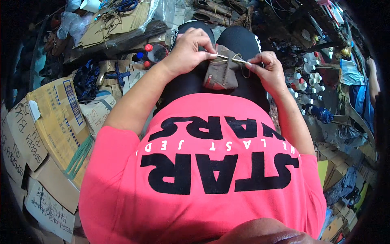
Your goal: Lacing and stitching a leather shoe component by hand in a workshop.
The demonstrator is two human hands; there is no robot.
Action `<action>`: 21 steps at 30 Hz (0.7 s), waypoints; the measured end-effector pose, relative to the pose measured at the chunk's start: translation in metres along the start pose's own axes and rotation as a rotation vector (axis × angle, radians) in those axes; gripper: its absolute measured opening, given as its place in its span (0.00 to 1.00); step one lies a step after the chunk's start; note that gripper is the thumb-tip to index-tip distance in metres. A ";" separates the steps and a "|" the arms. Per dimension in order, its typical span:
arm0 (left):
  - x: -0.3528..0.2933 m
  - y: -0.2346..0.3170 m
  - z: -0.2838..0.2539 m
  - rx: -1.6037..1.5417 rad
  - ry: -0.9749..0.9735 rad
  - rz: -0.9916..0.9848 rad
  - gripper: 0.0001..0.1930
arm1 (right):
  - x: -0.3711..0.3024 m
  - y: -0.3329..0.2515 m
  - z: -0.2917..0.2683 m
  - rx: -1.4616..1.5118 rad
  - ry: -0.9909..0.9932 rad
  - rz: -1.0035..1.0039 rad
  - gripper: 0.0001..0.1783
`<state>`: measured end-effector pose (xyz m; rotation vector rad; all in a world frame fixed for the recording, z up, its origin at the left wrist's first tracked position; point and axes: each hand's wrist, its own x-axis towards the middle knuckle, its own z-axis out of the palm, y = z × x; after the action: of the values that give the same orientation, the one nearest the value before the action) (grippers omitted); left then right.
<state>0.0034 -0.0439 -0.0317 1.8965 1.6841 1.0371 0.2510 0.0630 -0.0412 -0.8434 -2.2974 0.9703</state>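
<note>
On my lap between my thighs rests a grey-brown leather piece [220, 75], which looks like a shoe upper with a stitched seam and a reddish patch at its lower edge. A pale lace [230, 59] stretches across its top, with thin loops hanging beside it. At its left end, my left hand [191, 46] pinches the lace between thumb and fingertips. The other end is pinched by my right hand [269, 71], just off the right side of the leather. Whether the lace passes through holes is too small to tell.
Cardboard boxes [53, 118] crowd my left, beside red- and blue-capped bottles [156, 53]. Several small white-capped bottles [310, 77] stand on the right. Brown shoes [213, 16] lie ahead beyond my knees. Another person's arm [373, 75] shows at the far right.
</note>
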 end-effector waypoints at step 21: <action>0.019 0.022 -0.012 0.506 -0.370 0.359 0.02 | 0.027 -0.037 -0.004 -0.547 -0.444 -0.286 0.06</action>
<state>0.0094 -0.0323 -0.0030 2.5891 1.5115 0.3337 0.2228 0.0632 -0.0055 -0.4969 -3.0363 0.4280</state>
